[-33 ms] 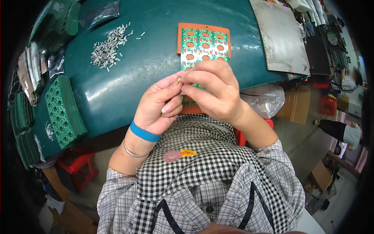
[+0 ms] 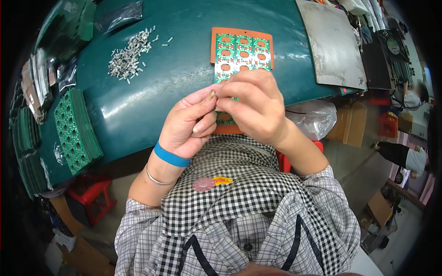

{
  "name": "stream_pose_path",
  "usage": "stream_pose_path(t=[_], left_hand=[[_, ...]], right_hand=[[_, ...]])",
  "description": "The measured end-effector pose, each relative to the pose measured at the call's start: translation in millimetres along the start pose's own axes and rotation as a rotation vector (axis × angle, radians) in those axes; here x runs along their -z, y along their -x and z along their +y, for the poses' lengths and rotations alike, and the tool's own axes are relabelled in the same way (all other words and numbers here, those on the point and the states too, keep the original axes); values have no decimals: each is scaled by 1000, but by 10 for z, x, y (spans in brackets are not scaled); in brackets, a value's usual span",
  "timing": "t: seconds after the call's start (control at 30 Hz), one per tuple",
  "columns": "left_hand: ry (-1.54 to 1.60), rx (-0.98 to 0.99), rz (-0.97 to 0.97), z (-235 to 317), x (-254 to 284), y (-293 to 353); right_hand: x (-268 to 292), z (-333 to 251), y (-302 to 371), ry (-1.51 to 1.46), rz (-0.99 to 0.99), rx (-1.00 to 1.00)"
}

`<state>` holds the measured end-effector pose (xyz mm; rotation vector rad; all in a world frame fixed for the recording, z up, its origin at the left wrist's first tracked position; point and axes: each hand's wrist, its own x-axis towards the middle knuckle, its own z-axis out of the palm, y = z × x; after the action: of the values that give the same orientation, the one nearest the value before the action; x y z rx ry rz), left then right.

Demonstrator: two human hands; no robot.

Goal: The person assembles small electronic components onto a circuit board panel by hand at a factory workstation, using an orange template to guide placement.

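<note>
My left hand (image 2: 189, 120), with a blue band at its wrist, is closed in a pinch, thumb against the fingers. Bent over toward it, my right hand (image 2: 258, 103) pinches too, its fingertips meeting those of the left. Whatever sits between the fingertips is too small or too hidden to make out. Beneath both hands lies a green circuit board panel (image 2: 243, 54) with rows of oval cutouts, resting on an orange board (image 2: 213, 46). The hands cover the panel's middle. To the left is a loose pile of small silvery parts (image 2: 126, 60).
A thick stack of green circuit panels (image 2: 76, 131) stands at the table's left edge. Behind it are more panels (image 2: 69, 27) and a dark plastic bag (image 2: 120, 17). A grey metal plate (image 2: 331, 43) lies at the right. Clear plastic (image 2: 313, 119) and a cardboard box (image 2: 348, 123) sit beyond the edge.
My two hands stay together at nearly the same spot. The right fingers have shifted slightly against the left fingertips.
</note>
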<state>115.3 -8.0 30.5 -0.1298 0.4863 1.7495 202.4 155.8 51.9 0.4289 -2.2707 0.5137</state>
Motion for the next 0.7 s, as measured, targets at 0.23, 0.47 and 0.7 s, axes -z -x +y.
stream_pose_path(t=[0.23,0.47,0.7], left_hand=[[274,-302,34,248,265,-6],[187,-340,144,255,347,17],[23,-285,106,232,317,30]], right_hand=[[335,110,268,-307,-178,-725],[300,33,510,-244,-285,-709],[267,26,506,-209,-271,-683]])
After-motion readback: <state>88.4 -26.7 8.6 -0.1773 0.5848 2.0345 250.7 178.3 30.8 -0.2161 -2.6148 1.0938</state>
